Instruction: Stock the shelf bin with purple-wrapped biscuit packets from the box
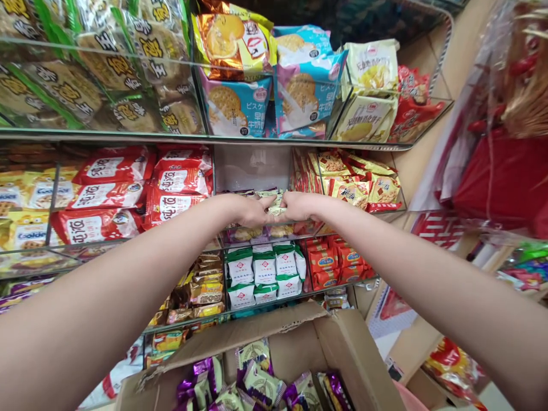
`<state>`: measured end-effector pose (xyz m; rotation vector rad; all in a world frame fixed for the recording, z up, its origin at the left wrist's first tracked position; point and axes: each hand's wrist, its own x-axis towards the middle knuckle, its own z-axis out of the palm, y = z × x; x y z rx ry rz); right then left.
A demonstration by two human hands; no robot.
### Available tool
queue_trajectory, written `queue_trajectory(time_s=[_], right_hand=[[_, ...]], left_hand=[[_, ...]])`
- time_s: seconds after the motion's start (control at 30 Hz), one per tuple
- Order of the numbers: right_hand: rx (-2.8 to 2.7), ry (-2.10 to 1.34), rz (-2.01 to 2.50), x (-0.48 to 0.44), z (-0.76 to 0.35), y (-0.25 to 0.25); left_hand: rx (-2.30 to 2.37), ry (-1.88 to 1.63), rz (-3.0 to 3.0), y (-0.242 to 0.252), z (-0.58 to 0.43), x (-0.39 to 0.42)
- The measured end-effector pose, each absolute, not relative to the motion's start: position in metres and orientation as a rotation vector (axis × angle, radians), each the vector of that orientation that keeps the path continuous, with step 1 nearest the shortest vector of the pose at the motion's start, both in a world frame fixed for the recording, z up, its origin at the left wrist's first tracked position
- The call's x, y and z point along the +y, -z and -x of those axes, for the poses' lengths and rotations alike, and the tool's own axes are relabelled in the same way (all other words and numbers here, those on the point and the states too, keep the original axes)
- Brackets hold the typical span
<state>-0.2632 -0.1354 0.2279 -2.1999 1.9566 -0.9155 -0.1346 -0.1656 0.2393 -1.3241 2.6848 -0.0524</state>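
Observation:
Both my arms reach forward into a middle-shelf compartment. My left hand (pixel 252 211) has its fingers curled, the index finger pointing right along a small pale-green snack packet (pixel 277 201). From the other side my right hand (pixel 299 205) closes on the same packet, its fingers bent inward. More purple-and-pale packets (pixel 246 234) lie beneath my hands behind the clear shelf front, partly covered by them. Below, an open cardboard box (pixel 351 354) holds several packets (pixel 261 385) with similar purple and pale wrappers.
Red biscuit packs (pixel 107 194) fill the left compartment, yellow-and-red packs (pixel 351 188) the right. Above, a glass shelf edge (pixel 205 138) carries blue biscuit packs (pixel 237 105). White-and-green packets (pixel 265 268) sit below. A red bag (pixel 500 182) hangs at right.

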Motion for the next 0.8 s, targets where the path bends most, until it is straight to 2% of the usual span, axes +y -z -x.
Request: queue_trajectory(time_s=[0.13,0.27,0.47,0.7,0.8], right_hand=[[2.125,0.511,2.144,-0.133,0.258,-0.234],[2.297,0.384,2.137,-0.131,0.258,-0.244],[2.216,0.301,2.290,-0.128,0.260,-0.245],[2.181,0.427,2.482,-0.123,0.263,-0.238],[2.081,0.787,2.676,-0.094,0.262,-0.228]], left_hand=[[2.640,0.129,1.289,-0.241,0.137,-0.166],[2.618,0.117,1.331,-0.241,0.136,-0.162],[2.540,0.119,1.462,-0.243,0.138,-0.155],[2.604,0.112,1.382,-0.246,0.132,-0.157],[2.755,0.185,1.364,-0.237,0.129,-0.156]])
